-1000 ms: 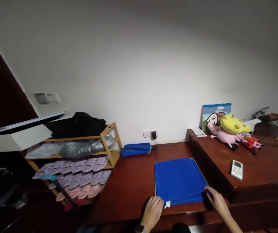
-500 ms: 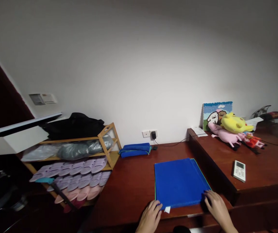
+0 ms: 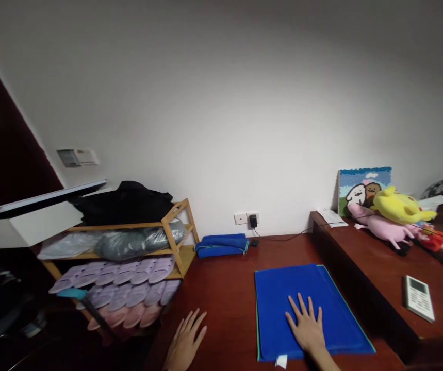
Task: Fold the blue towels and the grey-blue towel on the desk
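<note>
A folded blue cloth (image 3: pixel 273 304) with green edging lies flat on the brown wooden table (image 3: pixel 225 293), a small white tag (image 3: pixel 281 361) sticking out at its near edge. My right hand (image 3: pixel 308 327) rests on top of the cloth with its fingers spread. To the left of the cloth, apart from it, my left hand (image 3: pixel 185 342) is over the bare tabletop, fingers stretched out and holding nothing. Farther back, near the wall, sits another folded blue cloth bundle (image 3: pixel 221 245).
A wooden rack (image 3: pixel 182 247) on the left carries slippers (image 3: pixel 140 270), plastic-wrapped items and a black bag (image 3: pixel 128 203). On the raised surface at right are a white remote (image 3: pixel 419 298), plush toys (image 3: pixel 397 206) and a picture (image 3: pixel 364 188). A black plug (image 3: pixel 252 220) trails a cord.
Both hands have left the cloth's near corners. My right hand has shifted onto the cloth's middle and spread its fingers; my left hand has moved left onto the table. The view has turned slightly left.
</note>
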`<action>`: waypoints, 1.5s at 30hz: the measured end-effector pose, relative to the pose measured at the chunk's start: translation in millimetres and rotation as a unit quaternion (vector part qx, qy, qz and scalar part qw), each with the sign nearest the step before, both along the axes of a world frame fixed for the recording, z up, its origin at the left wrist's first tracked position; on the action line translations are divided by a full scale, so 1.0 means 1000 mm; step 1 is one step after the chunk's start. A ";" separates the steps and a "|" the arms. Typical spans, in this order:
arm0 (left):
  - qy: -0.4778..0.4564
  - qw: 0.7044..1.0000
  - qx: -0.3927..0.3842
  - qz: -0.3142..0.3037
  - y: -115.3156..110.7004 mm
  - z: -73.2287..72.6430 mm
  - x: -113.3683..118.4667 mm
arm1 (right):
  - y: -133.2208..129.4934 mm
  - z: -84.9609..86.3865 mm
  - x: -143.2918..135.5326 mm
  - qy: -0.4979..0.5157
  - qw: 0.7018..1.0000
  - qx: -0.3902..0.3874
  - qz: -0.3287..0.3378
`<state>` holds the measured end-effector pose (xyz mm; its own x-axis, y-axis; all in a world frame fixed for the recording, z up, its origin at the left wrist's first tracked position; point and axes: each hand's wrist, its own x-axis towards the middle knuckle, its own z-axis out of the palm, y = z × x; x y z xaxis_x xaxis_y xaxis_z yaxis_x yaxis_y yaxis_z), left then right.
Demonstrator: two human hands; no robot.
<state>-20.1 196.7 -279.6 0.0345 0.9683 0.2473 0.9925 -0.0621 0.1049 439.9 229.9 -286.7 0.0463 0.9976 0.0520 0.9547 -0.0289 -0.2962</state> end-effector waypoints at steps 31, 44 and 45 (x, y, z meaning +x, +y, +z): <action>-0.028 0.999 0.026 -0.008 -0.005 -0.015 -0.006 | 0.241 0.021 0.035 -0.054 0.993 -0.107 -0.012; -0.030 0.997 0.072 -0.018 -0.014 -0.015 -0.004 | 0.247 0.065 -0.176 -0.100 0.957 -0.001 0.273; -0.030 0.997 0.075 -0.018 -0.014 -0.016 -0.004 | 0.244 0.061 -0.183 -0.104 0.959 0.000 0.264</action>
<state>-24.4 182.9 -295.1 0.0493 0.9186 0.3920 0.9817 -0.1170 0.1506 256.5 473.9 -226.1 -0.4773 0.8787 0.0043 0.8743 0.4754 -0.0975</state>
